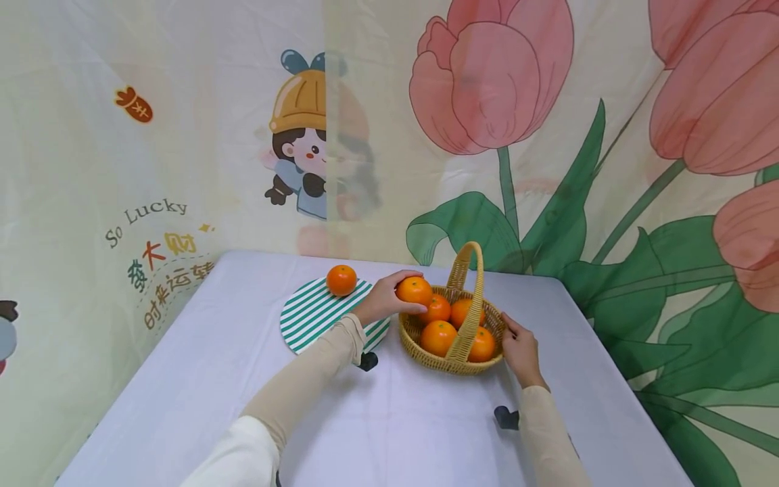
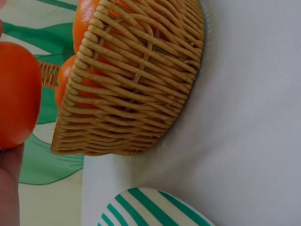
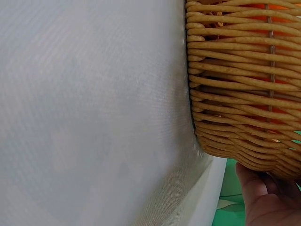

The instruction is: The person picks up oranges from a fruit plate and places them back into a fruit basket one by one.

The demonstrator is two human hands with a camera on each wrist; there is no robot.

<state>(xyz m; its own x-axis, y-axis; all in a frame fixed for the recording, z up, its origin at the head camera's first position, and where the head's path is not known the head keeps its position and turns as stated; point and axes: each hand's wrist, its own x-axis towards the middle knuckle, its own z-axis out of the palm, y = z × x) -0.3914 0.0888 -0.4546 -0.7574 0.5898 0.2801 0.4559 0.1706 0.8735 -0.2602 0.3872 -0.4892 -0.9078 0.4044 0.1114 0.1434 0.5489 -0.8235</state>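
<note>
My left hand [image 1: 382,302] grips an orange [image 1: 414,291] at the left rim of a wicker basket [image 1: 450,366]. In the left wrist view that orange [image 2: 18,96] hangs beside the basket's rim, above the level of the table. Several more oranges [image 1: 438,337] lie inside the basket under its arched handle [image 1: 473,297]. My right hand [image 1: 522,350] holds the basket's right rim; in the right wrist view its thumb and fingers [image 3: 254,186] are against the woven wall [image 3: 244,94]. Another orange [image 1: 341,280] sits on a round green-and-white striped mat [image 1: 316,316] left of the basket.
A white cloth covers the table [image 1: 402,426]. Behind it hangs a curtain [image 1: 377,135] printed with tulips and a cartoon figure. Black straps with dark pieces [image 1: 368,362] show at both wrists.
</note>
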